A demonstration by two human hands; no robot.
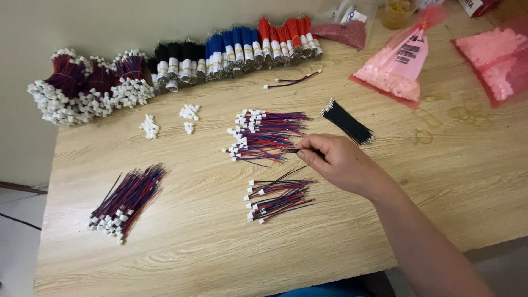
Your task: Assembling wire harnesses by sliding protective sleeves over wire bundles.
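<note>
My right hand (336, 160) reaches over the middle of the wooden table (220, 242), its thumb and fingers pinched on a thin black wire whose tip points left. Just left of the fingertips lies a pile of red, blue and black wire sets with white connectors (263, 136). Below the hand lies a smaller pile of the same wire sets (278, 199). A loose bundle of black wires (347, 122) rests just above the hand. My left hand is out of view.
Another wire pile (127, 199) lies at the left. Small heaps of white connectors (188, 112) sit beyond. Taped bundles of black, blue and red wires (236, 50) and connector-ended bundles (88, 88) line the back edge. Pink bags of white parts (397, 65) stand at the right.
</note>
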